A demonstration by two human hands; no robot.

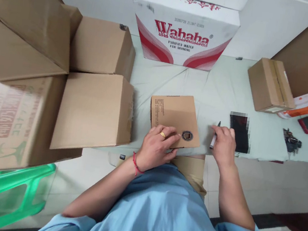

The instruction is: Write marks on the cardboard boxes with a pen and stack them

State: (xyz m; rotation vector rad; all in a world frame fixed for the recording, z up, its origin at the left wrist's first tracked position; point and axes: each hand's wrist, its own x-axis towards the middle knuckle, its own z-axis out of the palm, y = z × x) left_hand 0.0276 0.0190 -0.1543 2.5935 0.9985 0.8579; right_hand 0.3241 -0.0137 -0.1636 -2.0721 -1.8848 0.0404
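- Table point(162, 76): pale green covering, creased in places. The work sits close to its near edge, so a careless push or a tug on the covering could tip something onto the floor.
- Stacked cartons point(87, 113): they crowd the left side; a swinging elbow might shift one.
- Water box point(183, 35): white and red, standing beyond the work.
- Flat brown box point(177, 111): on the table in front of the person, near that edge and turned slightly askew. Light pressure from one side only could let it swivel or slide. Its top looks flat and clean, with small dark print along the left part and a dark round mark point(187, 136) near the near right corner. The side by the body is partly hidden by fingers.
- Left hand point(156, 146): fingers slightly spread over the box top, thumb by the near edge; whether they pinch it, I cannot tell.
- Right hand point(223, 143): fingers narrowed around the pen, apart from the box and close beside the phone, which a sideways sweep might knock.
- Black phone point(239, 138): lying flat, right of the pen.
- Pen point(213, 140): pale barrel, dark ends. If uncapped, it could mark the covering by brushing it; whether it is capped is unclear.
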